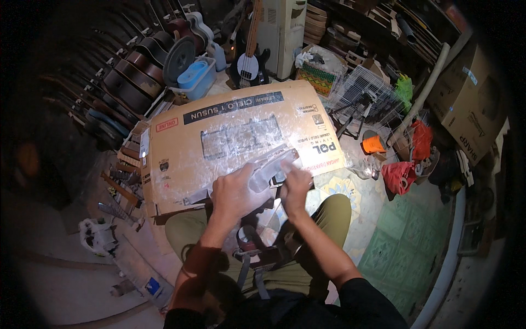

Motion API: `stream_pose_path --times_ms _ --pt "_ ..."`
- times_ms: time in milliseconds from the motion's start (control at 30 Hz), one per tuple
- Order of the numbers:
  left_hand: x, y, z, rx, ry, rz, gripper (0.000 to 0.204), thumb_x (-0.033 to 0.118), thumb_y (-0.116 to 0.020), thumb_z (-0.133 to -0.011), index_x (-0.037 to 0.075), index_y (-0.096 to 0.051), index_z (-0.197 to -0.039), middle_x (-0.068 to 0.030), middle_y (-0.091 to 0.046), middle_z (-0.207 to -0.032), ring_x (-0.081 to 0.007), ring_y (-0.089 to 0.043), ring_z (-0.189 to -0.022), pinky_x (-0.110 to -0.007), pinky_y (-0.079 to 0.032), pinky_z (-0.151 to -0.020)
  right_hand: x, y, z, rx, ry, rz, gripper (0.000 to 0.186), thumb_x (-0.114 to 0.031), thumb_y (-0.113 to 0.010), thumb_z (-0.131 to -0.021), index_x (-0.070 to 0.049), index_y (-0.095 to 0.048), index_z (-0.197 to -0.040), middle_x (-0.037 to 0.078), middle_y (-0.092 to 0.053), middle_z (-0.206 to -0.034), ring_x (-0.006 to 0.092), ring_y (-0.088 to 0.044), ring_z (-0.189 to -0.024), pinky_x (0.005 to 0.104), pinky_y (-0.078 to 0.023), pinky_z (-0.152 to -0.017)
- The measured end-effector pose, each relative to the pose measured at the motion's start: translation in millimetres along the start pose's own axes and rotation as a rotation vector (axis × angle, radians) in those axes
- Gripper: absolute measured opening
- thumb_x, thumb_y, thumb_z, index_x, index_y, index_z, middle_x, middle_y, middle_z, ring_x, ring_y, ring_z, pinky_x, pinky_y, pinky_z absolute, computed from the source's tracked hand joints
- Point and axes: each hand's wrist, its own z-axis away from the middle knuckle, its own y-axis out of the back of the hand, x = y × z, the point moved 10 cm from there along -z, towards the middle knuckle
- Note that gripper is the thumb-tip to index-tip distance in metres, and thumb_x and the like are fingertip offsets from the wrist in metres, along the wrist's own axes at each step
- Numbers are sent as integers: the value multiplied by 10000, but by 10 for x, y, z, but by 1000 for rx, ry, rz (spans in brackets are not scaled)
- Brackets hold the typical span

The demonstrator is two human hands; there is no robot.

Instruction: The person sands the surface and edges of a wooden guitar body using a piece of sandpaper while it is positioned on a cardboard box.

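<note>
My left hand (236, 193) and my right hand (296, 186) are close together over my lap, both gripping a crumpled piece of clear plastic wrap (269, 167). A small dark object shows under the plastic between the hands; I cannot tell what it is. The plastic trails down toward a dark strapped item (257, 247) lying on my olive trousers. Just beyond the hands lies a large flat cardboard box (230, 137) with whitish smears on its top.
Several guitars (137, 71) stand in a row at the left. A blue plastic tub (193, 77), a bass guitar (249, 60), a white wire cage (361, 90), an orange item (373, 144), red bags (400, 175) and another carton (471, 104) surround the box. Green tiles (405, 247) at right.
</note>
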Motion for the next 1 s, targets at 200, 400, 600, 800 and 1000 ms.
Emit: stream_pose_path --times_ms 200,400,600,800,1000 --pt "-20 6 7 1 -10 -5 496 356 -819 -686 131 -715 -1115 -162 -727 -769 -378 -722 -698 -484 -577 -638 325 38 -106 54 -124 60 617 54 -649 -723 -170 -715 -1294 13 -679 -1335 269 -538 -966 388 -407 -890" --pt "-34 -3 -40 18 -27 33 502 382 -825 -688 125 -710 -1104 -176 -730 -777 -386 -723 -707 -490 -578 -651 753 -298 64 -202 -115 249 487 74 -572 -782 -60 -719 -1226 137 -705 -1229 325 -597 -1003 416 -421 -932" --pt "-119 106 -97 -7 5 -35 500 375 -846 -679 128 -717 -1095 -175 -739 -819 -384 -729 -756 -476 -581 -696 734 370 -212 90 -350 -93 443 55 -510 -849 6 -678 -1256 201 -694 -1229 343 -627 -1184 409 -452 -1006" --pt "-204 80 -112 -22 -17 -47 520 346 -858 -671 122 -726 -1120 -181 -742 -885 -382 -730 -807 -459 -585 -731 226 199 -72 -33 -400 -491 382 33 -564 -880 48 -673 -1246 207 -693 -1251 330 -674 -1163 398 -501 -1038" --pt "-158 91 -169 -1 -79 -38 529 360 -835 -702 123 -721 -1161 -194 -739 -879 -403 -725 -810 -481 -576 -716 -115 -141 -24 -58 -253 -337 523 59 -569 -833 -7 -648 -1345 207 -621 -1397 362 -569 -1317 401 -422 -1119"
